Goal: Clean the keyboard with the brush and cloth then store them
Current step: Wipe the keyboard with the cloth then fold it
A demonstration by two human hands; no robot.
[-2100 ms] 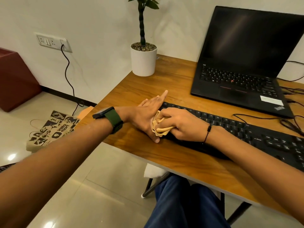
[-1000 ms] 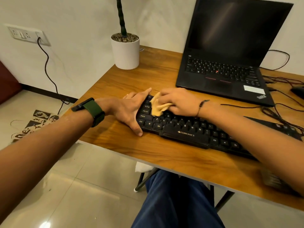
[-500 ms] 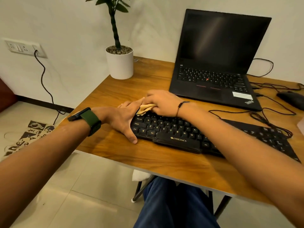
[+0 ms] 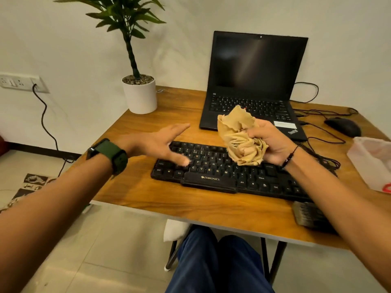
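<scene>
A black Zebronics keyboard (image 4: 215, 172) lies across the wooden desk (image 4: 148, 187). My right hand (image 4: 273, 142) grips a crumpled tan cloth (image 4: 241, 138), lifted above the keyboard's middle. My left hand (image 4: 165, 142) hovers with straight fingers over the keyboard's left end, blurred, holding nothing. A dark brush (image 4: 306, 214) lies near the desk's front right edge, partly hidden under my right forearm.
An open black laptop (image 4: 254, 81) stands behind the keyboard. A white potted plant (image 4: 139, 96) sits at the back left corner. A black mouse (image 4: 342, 126) and cables lie at the right. A translucent plastic container (image 4: 370, 161) stands at the right edge.
My right hand has lifted the cloth off the keyboard's left end and raised it over the middle. My left hand has come off the keyboard's left edge and now hovers open.
</scene>
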